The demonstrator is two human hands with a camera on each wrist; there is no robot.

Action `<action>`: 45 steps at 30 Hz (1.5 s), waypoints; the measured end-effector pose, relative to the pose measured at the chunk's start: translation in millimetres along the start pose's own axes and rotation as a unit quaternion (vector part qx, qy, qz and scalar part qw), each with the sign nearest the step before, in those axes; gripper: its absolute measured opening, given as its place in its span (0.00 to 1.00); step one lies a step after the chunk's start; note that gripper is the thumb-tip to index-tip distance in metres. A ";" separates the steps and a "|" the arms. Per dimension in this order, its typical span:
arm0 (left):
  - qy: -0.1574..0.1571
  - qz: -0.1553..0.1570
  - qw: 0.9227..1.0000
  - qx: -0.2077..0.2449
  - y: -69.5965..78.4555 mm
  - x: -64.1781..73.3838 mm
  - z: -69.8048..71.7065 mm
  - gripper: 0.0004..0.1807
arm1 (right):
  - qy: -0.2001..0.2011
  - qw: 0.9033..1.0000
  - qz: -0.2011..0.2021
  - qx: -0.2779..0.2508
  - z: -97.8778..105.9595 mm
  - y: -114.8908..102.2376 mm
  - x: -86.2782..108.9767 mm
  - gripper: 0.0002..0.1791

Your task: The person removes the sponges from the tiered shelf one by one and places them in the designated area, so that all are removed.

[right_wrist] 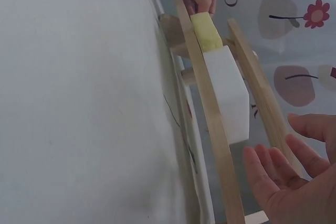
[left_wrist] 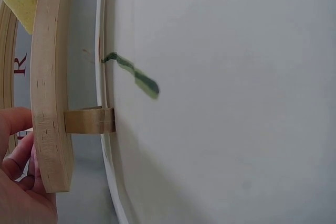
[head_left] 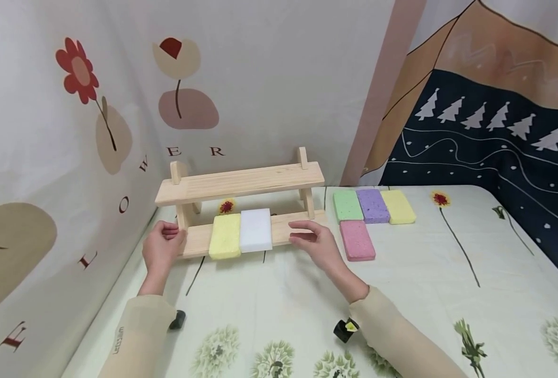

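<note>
A two-tier wooden shelf [head_left: 241,184] stands against the back cloth. My left hand [head_left: 164,247] grips the left end of its lower board [left_wrist: 50,87], fingers close by the upright. On that lower board a yellow sponge [head_left: 225,236] and a white sponge [head_left: 256,231] sit side by side, both jutting a little over the front edge. To the right of the white sponge, my right hand [head_left: 318,242] hovers over the board with fingers apart and slightly bent. Nothing lies between those fingers in the right wrist view, where the white sponge [right_wrist: 228,93] is just beyond the fingertips.
Right of the shelf lie a green sponge [head_left: 347,205], a purple sponge [head_left: 372,206] and another yellow sponge [head_left: 398,207] in a row, with a pink sponge [head_left: 357,240] in front. The upper board [head_left: 241,182] overhangs behind the lower one. Printed cloth covers table and walls.
</note>
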State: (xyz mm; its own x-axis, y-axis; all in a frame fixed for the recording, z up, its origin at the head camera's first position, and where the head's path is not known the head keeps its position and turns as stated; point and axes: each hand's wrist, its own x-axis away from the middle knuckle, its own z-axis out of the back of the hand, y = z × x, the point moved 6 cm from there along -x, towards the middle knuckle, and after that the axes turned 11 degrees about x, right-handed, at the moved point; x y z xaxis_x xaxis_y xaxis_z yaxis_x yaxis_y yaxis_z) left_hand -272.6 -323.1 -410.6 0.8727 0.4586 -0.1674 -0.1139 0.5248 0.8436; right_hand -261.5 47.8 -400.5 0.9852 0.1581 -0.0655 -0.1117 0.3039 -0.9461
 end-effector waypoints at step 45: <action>0.003 0.001 1.000 -0.010 0.7 0.1 -1.6 0.14 | 0.025 0.998 0.025 0.044 -48.0 1.9 -8.5 0.16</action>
State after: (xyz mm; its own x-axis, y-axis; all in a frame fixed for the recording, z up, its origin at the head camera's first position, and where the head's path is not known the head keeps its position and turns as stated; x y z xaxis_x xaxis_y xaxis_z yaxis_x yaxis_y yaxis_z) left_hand -273.4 -321.5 -410.8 0.8701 0.4629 -0.1693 -0.1246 0.5389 0.8331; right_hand -263.9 1.9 -417.0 0.9831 0.1293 -0.1296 -0.1697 0.3791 -0.9097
